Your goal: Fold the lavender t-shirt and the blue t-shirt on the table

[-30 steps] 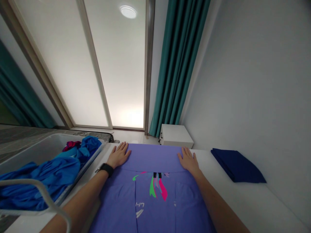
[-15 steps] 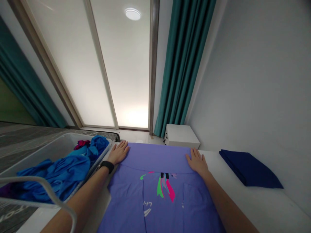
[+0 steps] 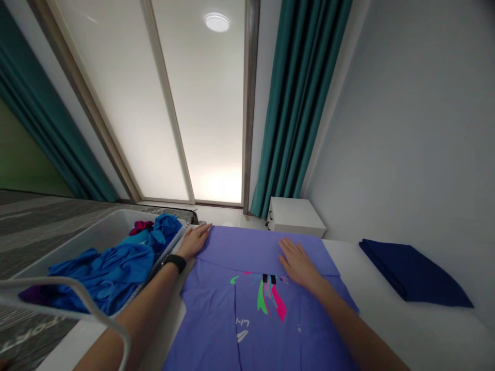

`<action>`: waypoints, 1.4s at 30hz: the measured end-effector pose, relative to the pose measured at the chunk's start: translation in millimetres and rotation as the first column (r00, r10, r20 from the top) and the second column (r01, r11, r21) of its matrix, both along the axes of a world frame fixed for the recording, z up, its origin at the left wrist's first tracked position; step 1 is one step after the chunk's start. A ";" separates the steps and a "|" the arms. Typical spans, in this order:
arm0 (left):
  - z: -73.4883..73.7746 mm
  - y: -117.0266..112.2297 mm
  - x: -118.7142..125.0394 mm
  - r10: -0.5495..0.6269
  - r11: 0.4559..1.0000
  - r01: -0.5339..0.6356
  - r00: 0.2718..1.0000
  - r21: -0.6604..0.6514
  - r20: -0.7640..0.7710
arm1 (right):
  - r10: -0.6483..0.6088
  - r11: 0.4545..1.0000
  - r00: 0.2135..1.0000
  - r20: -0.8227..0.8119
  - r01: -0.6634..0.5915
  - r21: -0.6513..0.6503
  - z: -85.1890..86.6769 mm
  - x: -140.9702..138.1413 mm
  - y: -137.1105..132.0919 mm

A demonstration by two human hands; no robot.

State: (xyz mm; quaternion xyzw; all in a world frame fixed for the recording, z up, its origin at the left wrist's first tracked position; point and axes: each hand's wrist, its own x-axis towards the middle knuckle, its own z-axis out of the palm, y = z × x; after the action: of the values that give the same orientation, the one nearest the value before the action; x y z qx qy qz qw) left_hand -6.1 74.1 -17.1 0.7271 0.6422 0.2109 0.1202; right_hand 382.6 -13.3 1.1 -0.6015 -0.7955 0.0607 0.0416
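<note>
A periwinkle T-shirt [image 3: 228,252], printed at its middle with pink, green and black strokes, lies spread flat on a white surface [image 3: 386,330] (a bed or a tabletop, the view does not settle which), with a crease running across it near the far end. It looks like thin, light, soft fabric that would drape and slide easily, so its far edge or corners seem the best places to pinch with both hands. The left hand [image 3: 195,240] rests open and palm down at the far left corner of the shirt, holding nothing, with a black wristwatch [image 3: 175,263] on its wrist. The right hand [image 3: 297,264] lies equally open on the fabric, fingers spread, further in from the right edge and gripping nothing. Just left of the shirt stands a pale plastic basket [image 3: 100,229] heaped with a crumpled blue garment [image 3: 112,270], and a curved white rail [image 3: 88,293] crosses the near left of the view. To the right, a folded navy cloth [image 3: 413,275] lies on the same white surface. Beyond the far edge stands a small white cabinet [image 3: 296,216], beside a teal curtain [image 3: 301,103].
</note>
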 end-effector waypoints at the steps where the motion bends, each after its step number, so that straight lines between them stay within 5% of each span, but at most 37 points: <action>1: 0.3 -0.3 -0.4 -0.007 1.000 0.007 1.000 0.006 0.022 | 0.094 0.996 0.995 -0.037 -0.094 -0.005 4.6 -20.0 -2.0; 7: 1.7 -5.3 -4.7 -0.060 0.997 0.051 0.980 0.052 0.188 | 0.450 0.893 0.877 -0.168 -0.443 0.077 19.7 -133.8 -12.8; 13: 0.9 -9.2 -3.9 -0.074 0.995 0.052 0.953 0.084 0.295 | 0.595 0.800 0.792 -0.137 -0.567 0.198 19.7 -191.4 -18.7; 22: -4.5 -6.1 -4.3 -0.034 0.995 -0.001 0.942 0.103 0.334 | 0.570 0.815 0.802 -0.179 -0.525 0.244 4.6 -200.0 -18.5; 42: 5.5 18.2 2.7 0.017 1.000 -0.022 0.974 0.018 0.227 | 0.588 0.807 0.764 -0.265 -0.537 0.243 7.5 -192.8 -17.9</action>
State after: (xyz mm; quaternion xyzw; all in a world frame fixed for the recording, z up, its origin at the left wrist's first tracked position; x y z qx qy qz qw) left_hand -3.3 92.3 -11.6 0.6930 0.6292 0.3002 0.1834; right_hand 189.8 -31.2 8.5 -0.3105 -0.9232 0.1083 0.1989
